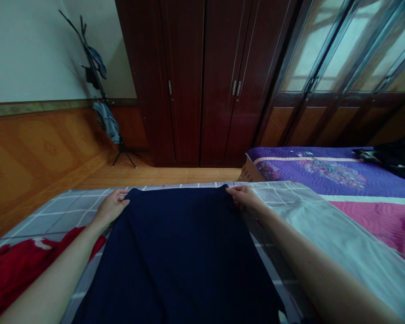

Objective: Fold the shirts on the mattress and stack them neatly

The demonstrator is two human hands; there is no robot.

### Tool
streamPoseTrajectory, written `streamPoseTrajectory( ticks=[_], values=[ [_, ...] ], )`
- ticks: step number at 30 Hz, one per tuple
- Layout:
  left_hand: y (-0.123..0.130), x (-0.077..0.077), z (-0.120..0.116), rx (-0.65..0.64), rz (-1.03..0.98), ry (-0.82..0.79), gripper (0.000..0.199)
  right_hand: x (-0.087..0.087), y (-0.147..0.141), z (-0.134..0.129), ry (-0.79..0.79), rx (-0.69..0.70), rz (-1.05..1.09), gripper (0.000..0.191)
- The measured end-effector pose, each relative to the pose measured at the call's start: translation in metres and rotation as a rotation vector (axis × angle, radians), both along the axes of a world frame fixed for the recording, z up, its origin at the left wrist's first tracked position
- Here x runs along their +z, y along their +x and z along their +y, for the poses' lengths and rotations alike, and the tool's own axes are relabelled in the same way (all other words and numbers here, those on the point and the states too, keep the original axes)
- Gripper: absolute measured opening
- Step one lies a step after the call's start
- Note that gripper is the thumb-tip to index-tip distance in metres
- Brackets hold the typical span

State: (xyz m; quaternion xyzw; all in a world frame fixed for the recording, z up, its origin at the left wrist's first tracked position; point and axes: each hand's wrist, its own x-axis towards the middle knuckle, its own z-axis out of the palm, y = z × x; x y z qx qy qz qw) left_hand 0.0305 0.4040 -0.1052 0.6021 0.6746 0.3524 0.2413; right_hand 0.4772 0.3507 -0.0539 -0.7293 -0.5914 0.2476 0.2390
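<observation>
dark wardrobe [184, 126], tiled floor [175, 173], pale wall [23, 49]

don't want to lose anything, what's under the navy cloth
A gray sheet with white grid lines shows past both sides of the navy cloth. Anything beneath its middle is covered and cannot be seen.

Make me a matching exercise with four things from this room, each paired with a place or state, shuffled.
1. Navy cloth
2. Red garment
3. Coat stand
4. Wardrobe

A. Carrying a hanging blue cloth
B. Dark reddish-brown and closed
C. Gripped at its far corners by the left hand and right hand
D. Lying on the checked sheet, at the left

Pairs: 1-C, 2-D, 3-A, 4-B
</observation>
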Motion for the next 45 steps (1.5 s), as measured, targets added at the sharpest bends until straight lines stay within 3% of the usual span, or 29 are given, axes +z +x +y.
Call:
streamPoseTrajectory(
  ticks=[3, 7, 10, 13, 23, 35, 45],
  values=[
    [0.001, -0.001, 0.000, 0.040, 0.042, 0.003, 0.037, 0.000, -0.002, 0.000, 0.004, 0.022, -0.064, 0.041],
    [0.003, -0.002, 0.001, 0.098, 0.122, 0.012, 0.034, 0.002, -0.022, -0.012, 0.084, 0.172, -0.208, 0.018],
    [0.004, -0.002, 0.001, 0.115, 0.173, 0.019, 0.034, 0.004, -0.043, -0.031, 0.140, 0.357, -0.294, 0.019],
    [0.004, -0.003, 0.000, 0.120, 0.215, 0.020, 0.034, 0.007, -0.055, -0.044, 0.153, 0.432, -0.353, 0.019],
    [0.009, 0.003, -0.005, 0.121, 0.318, -0.008, 0.036, 0.004, -0.057, -0.029, 0.065, 0.269, -0.405, 0.024],
    [0.015, 0.009, -0.008, 0.141, 0.380, -0.044, 0.036, 0.003, -0.066, -0.027, 0.099, 0.270, -0.455, 0.024],
    [0.011, 0.004, -0.007, 0.137, 0.353, 0.039, 0.038, 0.004, -0.073, -0.032, 0.167, 0.242, -0.498, 0.020]
  ],
)
